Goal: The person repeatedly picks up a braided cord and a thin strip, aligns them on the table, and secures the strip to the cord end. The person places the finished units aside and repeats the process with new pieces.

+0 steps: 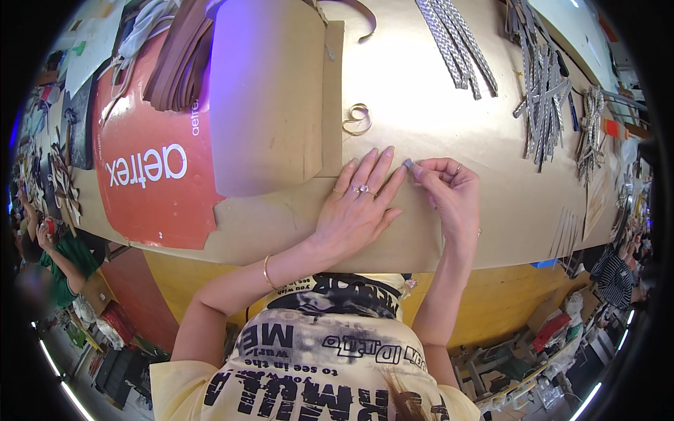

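Note:
My left hand (361, 196) lies flat on the tan work surface (295, 224), its fingers stretched out and slightly apart, holding nothing. Close to its index fingertip, my right hand (453, 189) pinches a small grey piece (408, 163) between thumb and index finger. The piece sits at or just above the surface; its exact kind is too small to make out. Beyond my left fingers rests a curled narrow tan strip (357, 121). A brown cardboard piece with a curved face (270, 105) stands just to the left of it.
Red printed cardboard (154, 196) lies at the left, with dark brown strips (179, 67) above it. Silvery woven straps (456, 45), grey straps (544, 105) and a tied bundle (591, 133) lie at the far right. Thin rods (565, 231) lie near the right edge.

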Available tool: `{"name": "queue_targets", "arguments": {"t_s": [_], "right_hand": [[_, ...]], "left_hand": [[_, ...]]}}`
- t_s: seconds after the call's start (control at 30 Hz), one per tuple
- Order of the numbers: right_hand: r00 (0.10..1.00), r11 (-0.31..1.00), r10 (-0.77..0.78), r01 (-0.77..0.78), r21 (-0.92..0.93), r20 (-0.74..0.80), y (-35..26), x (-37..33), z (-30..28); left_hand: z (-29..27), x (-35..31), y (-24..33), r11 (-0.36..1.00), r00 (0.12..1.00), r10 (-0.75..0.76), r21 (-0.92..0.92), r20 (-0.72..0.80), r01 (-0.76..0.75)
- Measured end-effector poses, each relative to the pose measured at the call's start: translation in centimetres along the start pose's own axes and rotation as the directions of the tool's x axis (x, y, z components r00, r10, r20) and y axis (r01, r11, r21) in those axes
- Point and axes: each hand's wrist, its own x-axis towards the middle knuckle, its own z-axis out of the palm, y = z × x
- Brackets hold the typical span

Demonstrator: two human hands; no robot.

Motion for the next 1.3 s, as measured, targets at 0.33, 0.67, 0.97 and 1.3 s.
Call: {"name": "queue_targets", "arguments": {"t_s": [0.33, 0.67, 0.97, 1.3], "right_hand": [[1.0, 0.998, -0.007, 0.006, -0.07, -0.011, 0.2, 0.1, 0.2], [0.999, 0.997, 0.014, -0.017, -0.07, -0.037, -0.4, 0.0, 0.4], [0.999, 0.996, -0.001, -0.002, -0.086, -0.036, -0.3, 0.0, 0.4], [0.993, 0.93, -0.052, 0.01, -0.367, -0.106, 0.3, -2.5, -3.1]], "left_hand": [[-0.1, -0.1, 0.0, 0.998, 0.999, -0.015, -0.055, 0.044, 0.018], [-0.5, 0.2, 0.1, 0.993, 0.999, -0.027, -0.118, 0.037, 0.032], [-1.4, 1.4, 0.0, 0.998, 0.999, 0.019, 0.064, 0.025, -0.021], [-0.6, 1.3, 0.5, 0.951, 0.999, 0.05, 0.306, -0.011, -0.044]]}}
